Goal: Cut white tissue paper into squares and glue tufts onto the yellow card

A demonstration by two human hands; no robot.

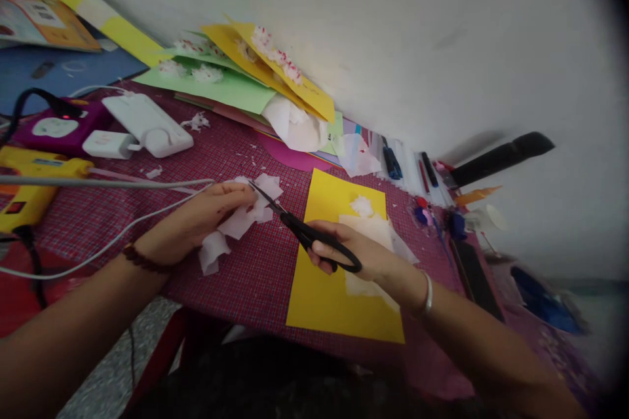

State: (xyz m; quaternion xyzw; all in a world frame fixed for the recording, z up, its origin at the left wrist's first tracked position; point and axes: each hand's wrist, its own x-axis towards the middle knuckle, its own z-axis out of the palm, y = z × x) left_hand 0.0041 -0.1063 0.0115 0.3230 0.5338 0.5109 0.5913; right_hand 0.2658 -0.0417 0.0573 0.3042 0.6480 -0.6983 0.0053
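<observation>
My left hand (211, 209) pinches thin white tissue paper (246, 219), whose cut pieces hang over the checked tablecloth. In my right hand (344, 252) is a pair of black-handled scissors (299, 229), fingers through the loops. The blades point left and reach the tissue close to my left fingertips; whether they are fully closed is hard to see. Beneath my right hand lies a yellow sheet (322, 294), bearing a flat piece of white tissue (368, 229) and a small crumpled white tuft (362, 205).
A yellow glue gun (44, 177), a purple power strip (54, 127) and white chargers (147, 124) crowd the left side. White cables cross near my left wrist. Green and yellow cards (226, 88) with white-and-red tufts lean against the wall. Pens and a blue-handled tool (392, 162) lie at right.
</observation>
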